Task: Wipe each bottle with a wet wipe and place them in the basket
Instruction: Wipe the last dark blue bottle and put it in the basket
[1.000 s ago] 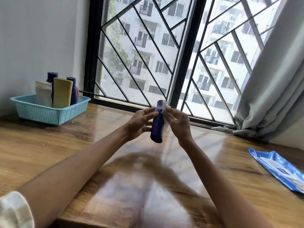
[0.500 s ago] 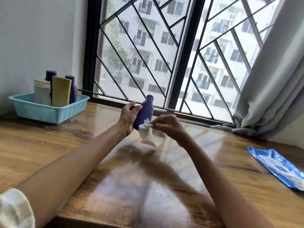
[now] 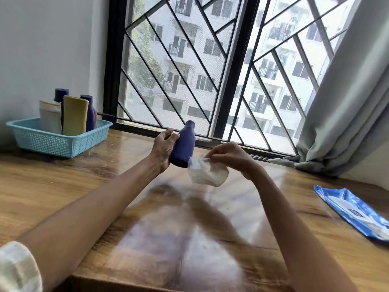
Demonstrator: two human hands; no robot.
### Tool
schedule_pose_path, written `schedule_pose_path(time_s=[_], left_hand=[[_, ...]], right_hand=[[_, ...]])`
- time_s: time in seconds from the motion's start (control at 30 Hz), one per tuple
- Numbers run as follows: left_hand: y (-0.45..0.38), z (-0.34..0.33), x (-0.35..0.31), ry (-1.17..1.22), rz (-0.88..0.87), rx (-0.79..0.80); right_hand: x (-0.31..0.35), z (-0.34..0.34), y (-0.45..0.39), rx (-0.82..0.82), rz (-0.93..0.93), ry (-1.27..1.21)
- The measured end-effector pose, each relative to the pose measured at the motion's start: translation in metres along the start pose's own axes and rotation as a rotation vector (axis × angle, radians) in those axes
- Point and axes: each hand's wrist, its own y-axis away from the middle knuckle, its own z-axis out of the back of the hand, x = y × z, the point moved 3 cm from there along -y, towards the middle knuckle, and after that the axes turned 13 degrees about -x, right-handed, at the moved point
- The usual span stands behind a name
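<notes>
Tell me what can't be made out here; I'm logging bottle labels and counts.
- Head view: the blue bottle in the left hand shows no legible label.
- The basket wall hides its bottles' lower parts; front tubes overlap those behind, so the count is uncertain.
- The wipes pack is cut by the right edge, print too small.
- The right hand covers part of the wet wipe.

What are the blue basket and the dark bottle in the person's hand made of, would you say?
The basket looks like moulded plastic: even light blue, with a fine perforated lattice in its walls. The bottle in the left hand seems to be matte plastic, dark blue and opaque with little glare, though coated metal can't be ruled out.
</notes>
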Motion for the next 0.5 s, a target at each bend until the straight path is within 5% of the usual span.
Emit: schedule_pose_path(time_s=[0.13, 0.23, 0.5], left_hand=[[0.002, -0.001, 0.004, -0.021, 0.021, 0.020], [0.001, -0.002, 0.004, -0.027, 0.016, 0.019], [0.005, -0.002, 0.003, -0.019, 0.028, 0.038]], right_hand=[[-0.014, 0.040, -0.007, -0.294, -0.009, 0.334], [-0.026, 0.054, -0.008, -0.356, -0.036, 0.514], [-0.055, 0.037, -0.006, -0.149, -0.095, 0.717]])
